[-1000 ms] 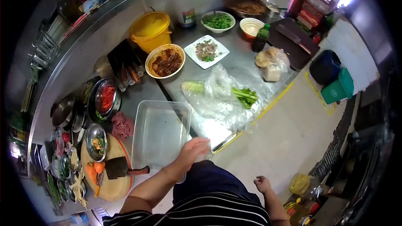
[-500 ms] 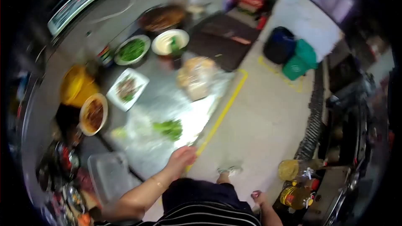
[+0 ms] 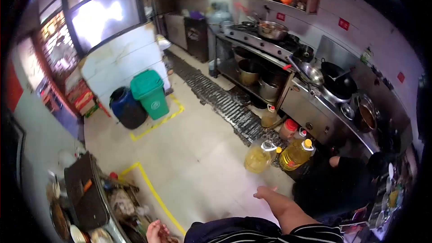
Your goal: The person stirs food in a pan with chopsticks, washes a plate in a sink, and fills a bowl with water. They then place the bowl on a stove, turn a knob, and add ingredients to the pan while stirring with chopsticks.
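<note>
Bare hands low in the frame, near an oil jug (image 3: 258,156).
The right hand (image 3: 266,194) points left, fingers loosely spread; the jug stands upright just above, neck toward upper right; the left hand (image 3: 155,232) fingers are unclear.

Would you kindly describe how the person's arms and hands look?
The left hand and right hand are bare, without gloves. The right forearm is bare up to a short sleeve, dark with thin white stripes. No watch shows.

Bare pale floor (image 3: 193,153) leaves wide passage left of the right hand (image 3: 268,195); clear plastic bottles of yellow oil (image 3: 258,157) stand near, ahead of it.
</note>
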{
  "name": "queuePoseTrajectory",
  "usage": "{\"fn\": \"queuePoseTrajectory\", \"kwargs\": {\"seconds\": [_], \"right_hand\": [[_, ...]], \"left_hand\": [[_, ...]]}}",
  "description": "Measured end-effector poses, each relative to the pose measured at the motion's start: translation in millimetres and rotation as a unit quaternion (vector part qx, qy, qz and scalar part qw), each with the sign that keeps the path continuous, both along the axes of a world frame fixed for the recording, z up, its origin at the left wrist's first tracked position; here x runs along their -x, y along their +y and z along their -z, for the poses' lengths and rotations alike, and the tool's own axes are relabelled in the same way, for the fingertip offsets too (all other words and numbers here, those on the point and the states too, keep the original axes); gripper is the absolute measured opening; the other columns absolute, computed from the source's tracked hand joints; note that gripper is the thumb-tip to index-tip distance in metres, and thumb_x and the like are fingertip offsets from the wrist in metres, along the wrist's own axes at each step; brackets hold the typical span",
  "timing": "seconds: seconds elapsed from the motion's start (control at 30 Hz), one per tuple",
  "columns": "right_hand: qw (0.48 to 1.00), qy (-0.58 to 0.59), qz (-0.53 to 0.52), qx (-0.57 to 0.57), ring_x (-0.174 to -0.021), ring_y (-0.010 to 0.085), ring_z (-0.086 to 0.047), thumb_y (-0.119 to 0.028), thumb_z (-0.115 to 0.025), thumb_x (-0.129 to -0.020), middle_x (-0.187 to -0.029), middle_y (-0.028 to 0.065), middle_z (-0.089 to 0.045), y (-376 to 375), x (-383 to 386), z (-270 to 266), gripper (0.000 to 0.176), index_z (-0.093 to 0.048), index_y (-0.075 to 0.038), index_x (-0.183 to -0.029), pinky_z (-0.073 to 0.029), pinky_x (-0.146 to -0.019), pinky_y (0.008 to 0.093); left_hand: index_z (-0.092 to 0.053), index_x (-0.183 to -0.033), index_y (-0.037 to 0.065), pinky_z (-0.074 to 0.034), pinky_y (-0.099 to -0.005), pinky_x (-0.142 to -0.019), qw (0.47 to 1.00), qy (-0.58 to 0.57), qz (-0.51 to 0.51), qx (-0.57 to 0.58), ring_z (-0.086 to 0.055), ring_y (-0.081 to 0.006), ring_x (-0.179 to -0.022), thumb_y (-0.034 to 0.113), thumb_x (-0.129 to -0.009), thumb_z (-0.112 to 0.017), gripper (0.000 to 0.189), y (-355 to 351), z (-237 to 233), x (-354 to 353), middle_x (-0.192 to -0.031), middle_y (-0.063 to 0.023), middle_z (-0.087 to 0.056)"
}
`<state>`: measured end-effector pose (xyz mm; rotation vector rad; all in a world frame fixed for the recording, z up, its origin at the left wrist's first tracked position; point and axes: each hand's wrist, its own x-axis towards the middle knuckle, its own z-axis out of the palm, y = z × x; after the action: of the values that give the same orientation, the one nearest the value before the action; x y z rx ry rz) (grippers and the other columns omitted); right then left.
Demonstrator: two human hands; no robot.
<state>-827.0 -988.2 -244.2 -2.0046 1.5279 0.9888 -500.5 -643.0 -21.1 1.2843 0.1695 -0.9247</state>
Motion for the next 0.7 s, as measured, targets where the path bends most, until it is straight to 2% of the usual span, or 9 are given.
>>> {"fn": "queuePoseTrajectory", "kwargs": {"seconds": [0.1, 0.2, 0.3, 0.4, 0.43, 0.47, 0.53, 0.57, 0.7], "right_hand": [[0.984, -0.176, -0.008, -0.037, -0.106, 0.0358, -0.057, -0.039, -0.055, -0.077, -0.111, 0.0189, -0.062, -40, 13, 69, 0.044, -0.067, -0.007, -0.104, -0.042, -0.096, 0.0460], [0.981, -0.162, 0.088, -0.053, -0.105, 0.0358, -0.057, -0.040, -0.054, -0.077, -0.112, 0.0200, -0.061, -68, 7, 63, 0.045, -0.067, -0.007, -0.104, -0.043, -0.095, 0.0423], [0.973, -0.175, 0.139, 0.055, -0.103, 0.0346, -0.059, -0.041, -0.056, -0.077, -0.106, 0.0188, -0.064, -81, 15, 81, 0.046, -0.066, -0.006, -0.107, -0.045, -0.091, 0.0412], [0.966, -0.145, 0.206, 0.061, -0.099, 0.0349, -0.060, -0.041, -0.055, -0.077, -0.100, 0.0186, -0.066, -98, 14, 92, 0.044, -0.068, -0.006, -0.100, -0.046, -0.089, 0.0419], [0.966, -0.126, 0.224, 0.040, -0.097, 0.0349, -0.061, -0.041, -0.055, -0.077, -0.098, 0.0184, -0.066, -106, 10, 83, 0.043, -0.069, -0.006, -0.098, -0.046, -0.088, 0.0422], [0.966, -0.104, 0.238, 0.019, -0.096, 0.0349, -0.061, -0.042, -0.055, -0.078, -0.097, 0.0183, -0.066, -117, 7, 71, 0.042, -0.070, -0.007, -0.096, -0.047, -0.088, 0.0424], [0.975, -0.094, 0.203, 0.004, -0.095, 0.0347, -0.061, -0.043, -0.055, -0.078, -0.098, 0.0173, -0.066, -139, -2, 69, 0.042, -0.070, -0.007, -0.094, -0.047, -0.086, 0.0429], [0.978, -0.093, 0.189, -0.005, -0.094, 0.0347, -0.062, -0.043, -0.055, -0.077, -0.098, 0.0168, -0.066, -150, -12, 73, 0.042, -0.070, -0.007, -0.093, -0.048, -0.085, 0.0431], [0.933, -0.161, 0.307, 0.093, -0.095, 0.0347, -0.061, -0.042, -0.056, -0.078, -0.099, 0.0175, -0.066, -208, -69, 56, 0.042, -0.069, -0.007, -0.097, -0.047, -0.086, 0.0429]], "left_hand": [[-0.060, -0.104, 0.007, -0.048, -0.0269, -0.071, 0.998, -0.021, 0.038, -0.039, -0.058, -0.0159, -0.076, 0.015, -0.087, -0.061, 0.019, -65, -4, -25, -0.085, -0.0032, -0.062], [-0.060, -0.094, 0.008, -0.048, -0.0288, -0.071, 0.996, -0.028, 0.085, -0.028, -0.059, -0.0163, -0.077, 0.014, -0.087, -0.061, 0.010, -122, 12, -71, -0.081, -0.0031, -0.062], [-0.061, -0.101, 0.007, -0.049, -0.0310, -0.072, 0.987, -0.020, 0.154, 0.032, -0.058, -0.0165, -0.081, 0.015, -0.086, -0.061, 0.016, -181, 63, -142, -0.085, -0.0036, -0.061], [-0.060, -0.108, 0.005, -0.049, -0.0327, -0.075, 0.986, -0.046, 0.160, -0.027, -0.057, -0.0171, -0.086, 0.015, -0.087, -0.059, 0.024, -283, 40, -175, -0.092, -0.0046, -0.060], [-0.056, -0.119, 0.001, -0.048, -0.0348, -0.084, 0.981, -0.028, 0.192, -0.021, -0.055, -0.0214, -0.100, 0.015, -0.087, -0.057, 0.035, -314, 48, -199, -0.107, -0.0099, -0.059], [-0.054, -0.115, 0.001, -0.048, -0.0334, -0.076, 0.981, -0.021, 0.192, -0.001, -0.056, -0.0202, -0.090, 0.014, -0.088, -0.055, 0.031, -340, 54, -217, -0.098, -0.0098, -0.058], [-0.051, -0.107, 0.002, -0.049, -0.0305, -0.061, 0.981, -0.012, 0.188, 0.043, -0.056, -0.0178, -0.068, 0.014, -0.089, -0.050, 0.021, -415, 35, -240, -0.082, -0.0095, -0.058], [-0.051, -0.108, 0.002, -0.049, -0.0304, -0.061, 0.978, -0.022, 0.204, 0.038, -0.056, -0.0174, -0.068, 0.014, -0.089, -0.050, 0.022, -446, 37, -255, -0.081, -0.0094, -0.058], [-0.051, -0.110, 0.003, -0.050, -0.0291, -0.064, 0.956, -0.034, 0.288, 0.041, -0.058, -0.0162, -0.070, 0.012, -0.089, -0.050, 0.023, -558, 37, -295, -0.083, -0.0093, -0.060]]}}
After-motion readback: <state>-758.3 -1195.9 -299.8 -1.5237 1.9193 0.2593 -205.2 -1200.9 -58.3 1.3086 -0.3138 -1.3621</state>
